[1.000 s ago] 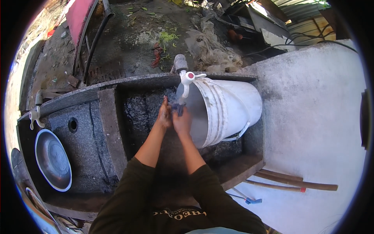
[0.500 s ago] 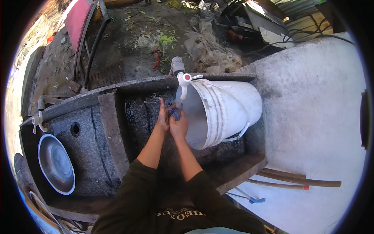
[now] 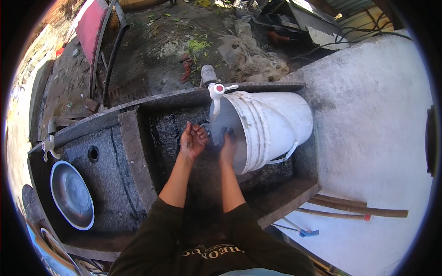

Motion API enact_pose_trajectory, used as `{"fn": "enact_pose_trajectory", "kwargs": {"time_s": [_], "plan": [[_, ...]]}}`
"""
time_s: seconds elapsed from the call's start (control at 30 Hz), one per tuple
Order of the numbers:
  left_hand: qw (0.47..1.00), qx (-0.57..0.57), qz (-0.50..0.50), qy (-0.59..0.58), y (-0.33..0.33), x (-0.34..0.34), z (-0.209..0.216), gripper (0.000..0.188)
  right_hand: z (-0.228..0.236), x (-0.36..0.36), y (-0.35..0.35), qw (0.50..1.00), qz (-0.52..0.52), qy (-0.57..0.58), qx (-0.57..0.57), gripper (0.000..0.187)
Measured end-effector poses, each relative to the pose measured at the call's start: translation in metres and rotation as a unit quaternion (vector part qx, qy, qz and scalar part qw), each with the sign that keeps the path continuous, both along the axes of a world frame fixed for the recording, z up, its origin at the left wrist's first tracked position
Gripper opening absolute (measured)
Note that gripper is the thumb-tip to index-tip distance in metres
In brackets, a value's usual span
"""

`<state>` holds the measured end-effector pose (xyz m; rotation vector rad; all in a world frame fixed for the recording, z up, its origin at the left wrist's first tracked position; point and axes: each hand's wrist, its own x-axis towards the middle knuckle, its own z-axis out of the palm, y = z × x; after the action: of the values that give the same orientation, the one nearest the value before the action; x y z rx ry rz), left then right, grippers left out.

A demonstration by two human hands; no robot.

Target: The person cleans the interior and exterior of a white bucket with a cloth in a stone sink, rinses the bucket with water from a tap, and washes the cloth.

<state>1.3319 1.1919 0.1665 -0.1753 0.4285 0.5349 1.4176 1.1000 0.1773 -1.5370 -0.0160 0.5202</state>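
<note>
Dark scrap sits at the fingertips of the right hand, which appears closed on it, before the mouth of the white bucket lying on its side, whose rim bounds the grip on the right. Left of the grip, the left hand is half open with fingers bent, and wet basin floor gives room as far as the stone partition; the tap stands just beyond. It looks blue-grey, small and crumpled, its outline blurred.

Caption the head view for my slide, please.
Curled left hand and right hand holding a dark item, by a tipped white bucket.
</note>
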Motion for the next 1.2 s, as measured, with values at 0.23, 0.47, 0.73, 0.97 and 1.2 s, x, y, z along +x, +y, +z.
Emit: {"fn": "enact_pose_trajectory", "kwargs": {"time_s": [0.23, 0.47, 0.73, 0.97, 1.2], "plan": [[0.986, 0.129, -0.019, 0.101, -0.007, 0.013, 0.011, 0.039, 0.033, -0.054, 0.002, 0.967, 0.124, -0.210, -0.075, 0.023], [0.814, 0.415, -0.021, 0.406, 0.007, 0.011, 0.032, 0.036, 0.010, -0.038, 0.046, 0.960, 0.053, -0.237, -0.140, 0.033], [0.528, 0.551, -0.223, 0.607, -0.009, 0.023, 0.058, 0.042, -0.033, -0.013, 0.026, 0.969, 0.143, -0.172, -0.107, 0.037], [0.517, 0.585, -0.214, 0.587, -0.021, 0.027, 0.052, 0.041, -0.017, 0.000, 0.042, 0.992, 0.083, -0.056, -0.070, 0.031], [0.497, 0.567, -0.265, 0.602, 0.027, 0.034, 0.041, 0.040, -0.001, -0.027, 0.036, 0.981, 0.075, -0.144, -0.108, 0.032]]}}
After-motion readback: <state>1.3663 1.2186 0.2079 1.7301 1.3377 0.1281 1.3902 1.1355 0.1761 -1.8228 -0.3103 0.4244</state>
